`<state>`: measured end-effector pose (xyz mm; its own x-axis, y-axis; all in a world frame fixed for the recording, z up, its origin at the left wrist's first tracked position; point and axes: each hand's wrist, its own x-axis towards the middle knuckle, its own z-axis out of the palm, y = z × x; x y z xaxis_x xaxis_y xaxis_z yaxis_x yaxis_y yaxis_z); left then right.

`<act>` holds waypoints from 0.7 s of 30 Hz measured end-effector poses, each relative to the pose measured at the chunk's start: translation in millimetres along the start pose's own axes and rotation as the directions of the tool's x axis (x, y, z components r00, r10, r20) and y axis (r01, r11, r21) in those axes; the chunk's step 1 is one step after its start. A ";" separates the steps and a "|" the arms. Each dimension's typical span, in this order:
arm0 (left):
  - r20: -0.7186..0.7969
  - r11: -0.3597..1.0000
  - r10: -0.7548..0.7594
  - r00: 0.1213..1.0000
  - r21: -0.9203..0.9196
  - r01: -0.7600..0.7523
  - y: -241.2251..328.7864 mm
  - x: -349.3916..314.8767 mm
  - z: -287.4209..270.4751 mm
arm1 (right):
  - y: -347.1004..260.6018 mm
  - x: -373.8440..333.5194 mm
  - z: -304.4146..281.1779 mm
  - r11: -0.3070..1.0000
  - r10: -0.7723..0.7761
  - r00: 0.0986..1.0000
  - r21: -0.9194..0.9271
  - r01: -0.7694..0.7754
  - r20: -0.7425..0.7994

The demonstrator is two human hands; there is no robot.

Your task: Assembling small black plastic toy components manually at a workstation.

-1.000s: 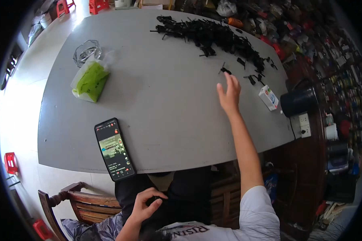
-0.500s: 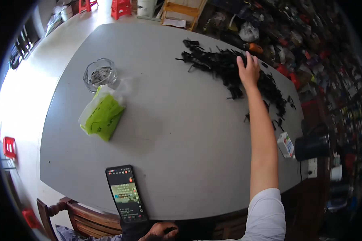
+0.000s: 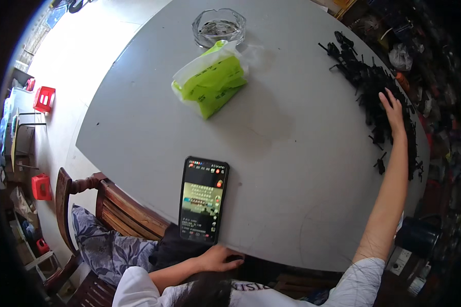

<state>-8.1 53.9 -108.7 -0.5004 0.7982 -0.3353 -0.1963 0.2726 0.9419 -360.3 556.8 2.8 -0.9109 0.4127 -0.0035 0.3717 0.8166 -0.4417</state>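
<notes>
My right arm stretches to the far right of the table. There my right hand [image 3: 393, 115] lies on a tangled heap of small black pieces [image 3: 370, 84] with thin ends sticking out; their exact kind is too small to tell. Its fingers are spread, and nothing shows gripped in them. Low in the middle, my left hand [image 3: 217, 259] rests at the table's near edge, thumb and forefinger apart with no object visible between them. Just above it, a black smartphone [image 3: 202, 199] with a lit screen lies face up on the grey table [image 3: 287, 194].
A green and white plastic packet [image 3: 210, 84] lies beside a glass ashtray [image 3: 218, 29] at the far side. A wooden chair [image 3: 133, 212] with a patterned cushion [image 3: 95, 238] stands at the left. A dark container [image 3: 419, 236] is beyond the table's right edge. Red stools [image 3: 44, 100] stand on the floor.
The view has swung left and down, so the table's things appear further right and higher. My right hand stays at the black heap. More of my left forearm now shows.
</notes>
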 end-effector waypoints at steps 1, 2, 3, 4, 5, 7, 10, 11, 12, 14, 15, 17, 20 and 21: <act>-0.018 1.000 -0.003 1.000 -0.006 0.002 12.6 -1.4 -2.5 | 3.4 -9.6 -1.0 1.000 -0.026 1.000 0.002 0.026 0.007; -0.022 1.000 -0.004 1.000 0.000 0.004 16.3 -5.8 -2.1 | -1.4 -23.2 4.3 0.998 -0.057 0.998 0.015 0.057 0.020; -0.032 1.000 0.031 0.999 0.003 -0.031 18.0 -8.6 -1.6 | -9.2 -40.5 5.1 0.998 -0.063 0.998 -0.020 0.063 0.008; -0.040 0.998 0.066 0.997 0.006 -0.066 19.3 -12.2 0.6 | -12.9 -52.1 6.4 0.999 -0.033 0.999 -0.023 0.034 0.022; -0.059 0.994 0.108 0.992 0.025 -0.107 16.4 -15.6 4.9 | -14.4 -66.0 6.3 0.996 -0.082 0.997 -0.028 0.083 0.011; -0.025 0.992 0.126 0.992 0.033 -0.125 16.6 -21.6 9.1 | -24.7 -98.7 9.7 0.990 -0.136 0.991 -0.044 0.136 -0.001; 0.012 0.986 0.169 0.985 0.004 -0.169 20.4 -27.2 16.3 | -33.6 -141.4 15.8 0.977 -0.208 0.978 -0.037 0.208 -0.011; 0.011 0.981 0.191 0.982 -0.033 -0.191 21.2 -28.8 18.3 | -38.4 -155.7 16.5 0.972 -0.229 0.973 -0.053 0.228 -0.015; 0.016 0.980 0.197 0.980 -0.027 -0.197 21.9 -32.1 20.1 | -44.0 -170.4 18.8 0.966 -0.250 0.968 -0.066 0.248 -0.015; 0.016 0.961 0.235 0.972 -0.152 -0.230 22.9 -35.7 22.6 | -45.8 -193.7 19.8 0.946 -0.319 0.947 -0.064 0.317 -0.023; 0.023 0.961 0.239 0.971 -0.149 -0.233 22.9 -39.2 22.1 | -53.1 -207.6 21.2 0.947 -0.319 0.948 -0.043 0.319 -0.006; 0.013 0.948 0.245 0.970 -0.212 -0.236 22.9 -45.1 20.3 | -66.4 -236.2 20.1 0.942 -0.328 0.944 -0.064 0.329 0.015; -0.018 0.913 0.199 0.980 -0.359 -0.192 35.0 -60.4 7.5 | -82.5 -274.3 24.3 0.922 -0.379 0.924 -0.066 0.381 0.047; -0.051 0.910 0.154 0.987 -0.382 -0.162 39.6 -66.4 2.9 | -86.1 -285.1 24.8 0.917 -0.389 0.919 -0.066 0.392 0.062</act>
<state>19.8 13.2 -49.2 -0.5670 0.8022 -0.1868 -0.4198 -0.0864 0.9035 -137.1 358.8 19.5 -0.9929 0.0370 0.1127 -0.0045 0.9376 -0.3476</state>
